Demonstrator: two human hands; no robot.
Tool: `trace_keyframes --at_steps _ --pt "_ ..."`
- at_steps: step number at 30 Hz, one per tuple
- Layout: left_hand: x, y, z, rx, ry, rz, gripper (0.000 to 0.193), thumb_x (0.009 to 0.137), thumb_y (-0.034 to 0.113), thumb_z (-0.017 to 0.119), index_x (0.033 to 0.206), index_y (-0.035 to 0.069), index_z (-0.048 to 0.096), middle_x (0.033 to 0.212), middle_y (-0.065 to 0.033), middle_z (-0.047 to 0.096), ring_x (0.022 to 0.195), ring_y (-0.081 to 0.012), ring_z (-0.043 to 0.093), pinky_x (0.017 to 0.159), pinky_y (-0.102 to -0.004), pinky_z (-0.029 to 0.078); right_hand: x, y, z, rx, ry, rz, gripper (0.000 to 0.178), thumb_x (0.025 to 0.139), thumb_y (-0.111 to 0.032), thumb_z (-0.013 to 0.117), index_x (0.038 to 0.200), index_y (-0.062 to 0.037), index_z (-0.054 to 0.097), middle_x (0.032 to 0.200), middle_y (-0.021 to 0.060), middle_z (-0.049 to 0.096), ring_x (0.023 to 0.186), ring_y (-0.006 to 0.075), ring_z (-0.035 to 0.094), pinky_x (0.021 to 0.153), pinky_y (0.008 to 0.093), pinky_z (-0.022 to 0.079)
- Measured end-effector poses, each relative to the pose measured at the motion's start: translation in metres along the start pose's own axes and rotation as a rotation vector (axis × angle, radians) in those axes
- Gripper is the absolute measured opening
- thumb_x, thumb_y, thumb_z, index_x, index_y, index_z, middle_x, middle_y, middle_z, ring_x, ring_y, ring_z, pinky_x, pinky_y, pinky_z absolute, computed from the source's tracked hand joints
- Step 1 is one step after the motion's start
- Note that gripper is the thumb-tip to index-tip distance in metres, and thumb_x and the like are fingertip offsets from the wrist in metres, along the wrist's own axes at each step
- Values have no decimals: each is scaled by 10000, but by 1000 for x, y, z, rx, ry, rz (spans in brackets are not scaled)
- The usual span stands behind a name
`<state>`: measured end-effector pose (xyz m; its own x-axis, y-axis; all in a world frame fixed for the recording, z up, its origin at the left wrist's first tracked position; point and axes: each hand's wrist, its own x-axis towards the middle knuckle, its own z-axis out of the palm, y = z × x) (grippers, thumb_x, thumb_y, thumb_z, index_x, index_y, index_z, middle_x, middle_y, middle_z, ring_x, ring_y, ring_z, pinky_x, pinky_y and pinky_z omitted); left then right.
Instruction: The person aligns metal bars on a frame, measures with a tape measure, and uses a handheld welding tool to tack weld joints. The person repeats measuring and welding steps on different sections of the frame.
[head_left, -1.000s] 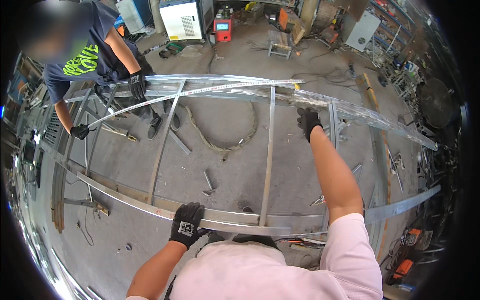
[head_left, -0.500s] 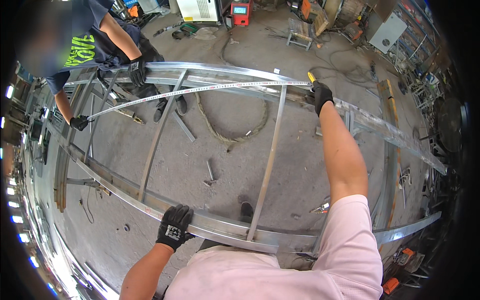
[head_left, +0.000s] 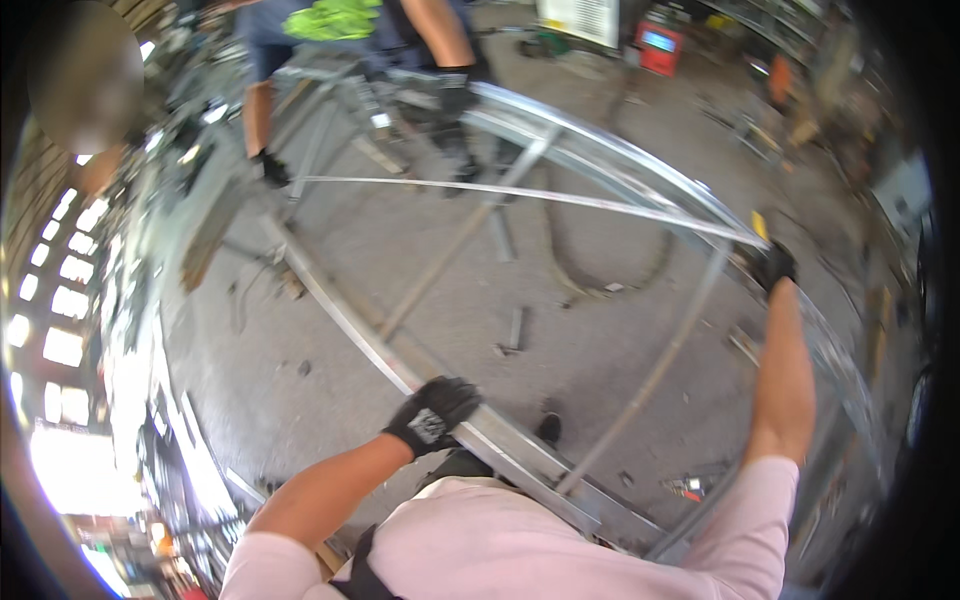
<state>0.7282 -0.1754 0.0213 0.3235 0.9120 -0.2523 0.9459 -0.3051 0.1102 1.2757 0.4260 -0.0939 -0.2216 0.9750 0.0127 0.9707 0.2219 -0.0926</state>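
A large metal frame (head_left: 335, 307) of long rails joined by crossbars spans the view. My gloved left hand (head_left: 437, 412) is closed over its near rail. At the far right, my gloved right hand (head_left: 775, 265) grips a yellow tape measure (head_left: 759, 224) by the far rail. The white tape blade (head_left: 560, 199) runs out leftward across the frame. A co-worker's gloved hand (head_left: 270, 168) is at the blade's other end. The co-worker's other glove (head_left: 455, 95) is by the far rail. Motion blur hides finger detail.
A hammer (head_left: 514, 330) lies on the concrete floor inside the frame, near a curved rope-like hose (head_left: 560, 285). Red-handled pliers (head_left: 690, 488) lie at the right. A red machine with a screen (head_left: 659, 42) stands at the back. Metal bars (head_left: 205, 245) are at the left.
The view has swung left, so the frame, co-worker and both my hands appear further right. Both my hands keep their holds, and the tape stays stretched.
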Motion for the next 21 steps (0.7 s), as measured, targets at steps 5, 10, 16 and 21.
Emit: trace_keyframes --at_steps 5,10,16,21 --pt "-4 -1 13 137 45 2 905 765 487 708 1559 106 502 1545 -97 559 1463 -278 500 1268 -473 321 13 10 26 1472 -47 630 394 1075 -304 525 1385 -108 669 1216 134 720 953 270 741 789 434 645" --pt "-6 0 17 99 146 -8 824 791 434 688 1533 113 526 1510 -89 581 1441 -274 521 1261 -463 339 33 48 56 1403 -33 540 446 1071 -345 513 1373 -51 660 1277 136 710 1100 292 712 909 426 610" --pt "-7 -3 23 23 98 -7 927 763 487 711 1575 113 466 1554 -102 537 1479 -289 479 1278 -472 320 46 69 72 1378 -43 409 416 1040 -304 560 1350 -48 672 1238 120 713 1050 254 712 873 387 616" --pt "-7 -4 27 3 49 -9 1097 695 592 754 1619 117 400 1611 -102 486 1526 -294 424 1297 -481 285 47 66 75 1425 -28 492 385 1027 -279 577 1322 -61 693 1216 109 704 985 227 715 791 355 630"
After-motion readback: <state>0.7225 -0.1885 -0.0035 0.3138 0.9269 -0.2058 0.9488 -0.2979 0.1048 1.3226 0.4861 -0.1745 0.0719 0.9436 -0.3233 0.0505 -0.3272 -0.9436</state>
